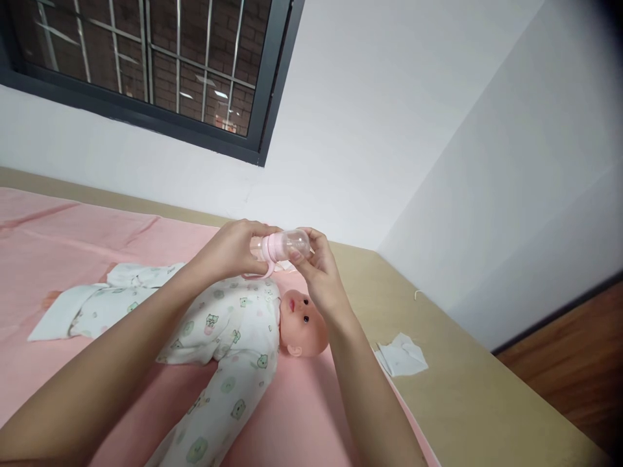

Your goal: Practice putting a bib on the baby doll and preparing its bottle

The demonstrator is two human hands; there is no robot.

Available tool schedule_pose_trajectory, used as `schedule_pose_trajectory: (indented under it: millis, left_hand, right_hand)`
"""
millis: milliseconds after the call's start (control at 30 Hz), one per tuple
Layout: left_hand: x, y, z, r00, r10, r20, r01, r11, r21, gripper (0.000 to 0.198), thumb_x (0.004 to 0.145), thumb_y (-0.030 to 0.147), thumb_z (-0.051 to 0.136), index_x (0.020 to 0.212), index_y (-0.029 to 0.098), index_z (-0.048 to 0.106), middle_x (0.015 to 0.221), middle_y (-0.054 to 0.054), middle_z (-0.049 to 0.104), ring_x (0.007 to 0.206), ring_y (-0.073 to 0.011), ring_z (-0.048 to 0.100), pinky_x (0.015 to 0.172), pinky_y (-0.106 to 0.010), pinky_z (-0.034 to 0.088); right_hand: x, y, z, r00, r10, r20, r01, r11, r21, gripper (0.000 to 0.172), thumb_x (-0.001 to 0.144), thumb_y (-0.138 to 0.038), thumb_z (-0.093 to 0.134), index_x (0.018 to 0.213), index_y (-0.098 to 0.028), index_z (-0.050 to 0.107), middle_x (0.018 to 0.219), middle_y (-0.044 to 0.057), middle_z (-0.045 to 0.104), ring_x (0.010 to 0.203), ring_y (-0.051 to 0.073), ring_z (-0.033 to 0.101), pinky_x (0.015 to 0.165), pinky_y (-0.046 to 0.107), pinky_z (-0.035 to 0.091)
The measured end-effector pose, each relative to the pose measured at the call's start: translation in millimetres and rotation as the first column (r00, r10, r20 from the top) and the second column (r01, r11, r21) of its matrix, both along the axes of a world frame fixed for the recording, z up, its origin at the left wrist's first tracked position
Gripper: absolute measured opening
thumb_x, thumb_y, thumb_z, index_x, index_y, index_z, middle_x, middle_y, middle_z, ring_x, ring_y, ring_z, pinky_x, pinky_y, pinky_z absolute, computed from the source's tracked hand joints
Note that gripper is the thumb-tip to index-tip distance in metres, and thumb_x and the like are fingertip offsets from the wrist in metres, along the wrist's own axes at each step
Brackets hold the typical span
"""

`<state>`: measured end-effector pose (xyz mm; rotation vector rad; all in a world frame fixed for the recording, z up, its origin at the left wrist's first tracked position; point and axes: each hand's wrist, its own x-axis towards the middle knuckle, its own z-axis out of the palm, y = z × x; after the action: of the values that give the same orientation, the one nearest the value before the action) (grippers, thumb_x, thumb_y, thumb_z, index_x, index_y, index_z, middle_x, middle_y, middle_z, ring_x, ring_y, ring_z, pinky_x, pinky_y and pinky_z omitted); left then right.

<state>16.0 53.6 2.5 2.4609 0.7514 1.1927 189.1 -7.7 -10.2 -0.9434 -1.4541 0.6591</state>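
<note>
Honestly, I can't read any text from my end. The bottle [288, 245] between the left hand [236, 250] and right hand [322, 263] shows me no legible marking. Bear prints [211, 321] on the doll outfit [253, 334] below the left hand, no readable lettering. Reddish patch [224, 123] in the window [257, 146] beyond: too small.

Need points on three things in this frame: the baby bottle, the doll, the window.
Baby bottle [275, 247]: head view, on the pink collar next to the clear cap.
Doll [246, 311]: head view, on the clothed chest.
Window [163, 61]: head view, on the dark glass pane.
</note>
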Motion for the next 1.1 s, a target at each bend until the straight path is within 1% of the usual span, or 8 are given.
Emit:
schedule_pose_trajectory:
  millis: [200, 300, 400, 567, 667, 800, 967, 1100]
  left_hand:
    - [2.4, 0.6, -0.5, 0.998, 0.005, -0.061, -0.007, 1.0, -0.02, 0.039, 0.06, 0.018, 0.058, 0.096, 0.025, 0.072, 0.089, 0.002, 0.07, 0.084, -0.0204, 0.063, 0.072, -0.025, 0.044]
    - [-0.4, 6.2, -1.7, 0.985, 0.128, -0.116, -0.128, 0.992, 0.006, 0.039, 0.059, 0.021, 0.058, 0.096, 0.024, 0.071, 0.088, 0.0, 0.071, 0.08, -0.0216, 0.063, 0.066, -0.025, 0.042]
    - [-9.1, 22.8, -5.7, 0.945, 0.294, -0.143, -0.298, 0.955, -0.004, 0.041, 0.06, 0.024, 0.058, 0.099, 0.024, 0.07, 0.088, 0.0, 0.071, 0.077, -0.0217, 0.062, 0.061, -0.026, 0.039]
    - [-32.6, 64.0, -19.1, 0.855, 0.484, -0.186, -0.506, 0.857, -0.099, 0.053, 0.061, 0.029, 0.062, 0.114, 0.022, 0.058, 0.101, -0.004, 0.068, 0.087, -0.0247, 0.062, 0.063, -0.027, 0.041]
    - [-47.8, 84.7, -27.1, 0.79, 0.536, -0.297, -0.593, 0.79, -0.153, 0.056, 0.063, 0.028, 0.062, 0.117, 0.02, 0.053, 0.104, -0.008, 0.067, 0.089, -0.027, 0.063, 0.062, -0.029, 0.042]
    - [-68.3, 104.3, -36.8, 0.734, 0.534, -0.42, -0.651, 0.729, -0.21, 0.055, 0.061, 0.023, 0.059, 0.115, 0.019, 0.053, 0.105, -0.008, 0.067, 0.09, -0.0273, 0.063, 0.065, -0.029, 0.044]
    - [-88.3, 121.7, -49.6, 0.732, 0.492, -0.472, -0.643, 0.727, -0.24, 0.053, 0.056, 0.018, 0.058, 0.109, 0.018, 0.056, 0.11, -0.008, 0.066, 0.098, -0.0267, 0.063, 0.07, -0.028, 0.045]
    - [-94.3, 127.7, -56.7, 0.733, 0.479, -0.483, -0.641, 0.723, -0.257, 0.054, 0.054, 0.015, 0.057, 0.108, 0.017, 0.055, 0.106, -0.009, 0.067, 0.096, -0.0266, 0.063, 0.068, -0.027, 0.045]
  right_hand:
    - [2.2, 7.5, -5.4, 0.998, -0.045, 0.052, 0.043, 0.999, 0.034, 0.043, 0.079, -0.046, 0.066, 0.111, -0.024, 0.046, 0.118, 0.005, 0.055, 0.104, 0.017, 0.057, 0.083, 0.03, 0.051]
    - [12.3, 8.1, -3.7, 0.975, -0.198, 0.104, 0.18, 0.97, 0.164, 0.045, 0.081, -0.046, 0.064, 0.116, -0.025, 0.044, 0.121, 0.007, 0.053, 0.108, 0.017, 0.056, 0.089, 0.033, 0.05]
    - [32.3, 6.9, 3.4, 0.928, -0.36, 0.098, 0.319, 0.902, 0.292, 0.047, 0.082, -0.046, 0.063, 0.119, -0.026, 0.042, 0.125, 0.007, 0.05, 0.114, 0.018, 0.054, 0.094, 0.034, 0.048]
    - [79.1, 24.1, 0.9, 0.835, -0.528, 0.152, 0.476, 0.834, 0.28, 0.049, 0.081, -0.044, 0.061, 0.122, -0.026, 0.042, 0.129, 0.008, 0.048, 0.113, 0.019, 0.054, 0.095, 0.039, 0.048]
    - [109.7, 50.8, -24.7, 0.762, -0.591, 0.264, 0.549, 0.806, 0.219, 0.049, 0.077, -0.036, 0.06, 0.122, -0.023, 0.047, 0.126, 0.011, 0.049, 0.108, 0.021, 0.055, 0.095, 0.043, 0.047]
    - [141.1, 82.5, -79.9, 0.675, -0.64, 0.367, 0.685, 0.729, 0.011, 0.052, 0.071, -0.029, 0.058, 0.121, -0.015, 0.051, 0.119, 0.016, 0.052, 0.101, 0.024, 0.058, 0.097, 0.046, 0.045]
    - [160.2, 94.4, -143.0, 0.624, -0.633, 0.459, 0.733, 0.678, -0.062, 0.057, 0.071, -0.029, 0.054, 0.127, -0.016, 0.047, 0.121, 0.016, 0.051, 0.108, 0.026, 0.056, 0.099, 0.043, 0.043]
    - [168.8, 94.0, -164.3, 0.583, -0.635, 0.507, 0.763, 0.643, -0.071, 0.069, 0.073, -0.029, 0.049, 0.138, -0.009, 0.037, 0.128, 0.022, 0.048, 0.117, 0.03, 0.054, 0.102, 0.042, 0.042]
